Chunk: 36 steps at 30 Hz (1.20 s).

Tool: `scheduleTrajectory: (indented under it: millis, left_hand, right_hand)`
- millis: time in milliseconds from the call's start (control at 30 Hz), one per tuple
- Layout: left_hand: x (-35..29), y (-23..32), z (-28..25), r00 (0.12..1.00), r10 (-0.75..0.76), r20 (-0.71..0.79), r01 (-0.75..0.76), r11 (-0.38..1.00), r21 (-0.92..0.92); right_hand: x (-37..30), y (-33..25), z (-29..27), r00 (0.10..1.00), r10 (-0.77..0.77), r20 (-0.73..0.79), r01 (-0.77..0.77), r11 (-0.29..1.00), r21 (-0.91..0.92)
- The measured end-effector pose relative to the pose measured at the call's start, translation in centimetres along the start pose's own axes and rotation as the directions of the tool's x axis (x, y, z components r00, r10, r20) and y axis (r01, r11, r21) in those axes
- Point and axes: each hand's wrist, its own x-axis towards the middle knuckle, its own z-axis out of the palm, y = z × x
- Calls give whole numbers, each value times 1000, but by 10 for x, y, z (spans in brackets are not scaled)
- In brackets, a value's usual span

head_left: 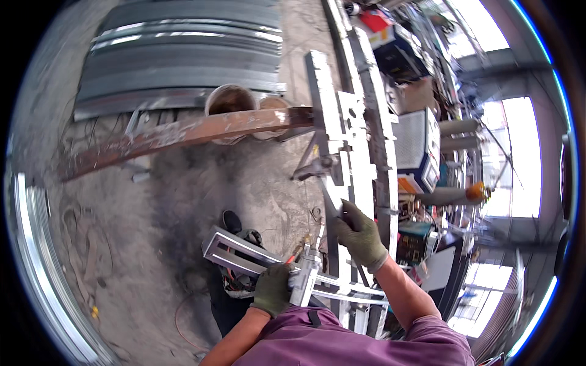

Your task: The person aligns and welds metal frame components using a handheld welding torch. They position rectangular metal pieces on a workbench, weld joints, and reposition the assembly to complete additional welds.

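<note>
My left hand (273, 290), in an olive work glove, is closed at the side of a silver air tool (306, 276). The tool has a narrow tip pointing away from me, with an orange hose by its fitting; the glove hides its grip. Under the hand and tool runs a rectangular frame of pale metal profile (235, 259), its right end lying across the bench rails. My right hand (361, 239), gloved alike, has its fingers bent together over the long metal rails (345, 165). Whatever its fingertips pinch is too small and blurred to make out.
A worn reddish-brown beam (183, 131) crosses to the rails, with a bucket (231, 100) next to it. Stacked grey metal sheets (183, 58) lie at the far left. Long bright profiles (49, 274) line the left edge. Boxes and equipment (421, 143) crowd the right.
</note>
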Motion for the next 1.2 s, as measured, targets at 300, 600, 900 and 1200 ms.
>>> scheduleTrajectory:
  millis: [300, 600, 900, 1200]
  left_hand:
    - [7, -18, 12, 976, -128, 179, 217, 442, -870]
    - [-6, 34, -32, 929, -219, -299, 131, 949, -287]
    - [8, 98, -19, 766, -498, -406, 392, 863, -319]
    - [41, 104, -2, 894, -366, -258, 252, 887, -387]
  right_hand:
    - [-62, 299, -126, 823, 455, -340, -526, 837, -154]
    - [73, 356, -153, 853, 342, -394, -513, 691, -510]
    - [136, 351, -155, 920, 36, -391, -285, 747, -601]
    - [-70, 145, 2, 780, -422, 462, 270, 893, 361]
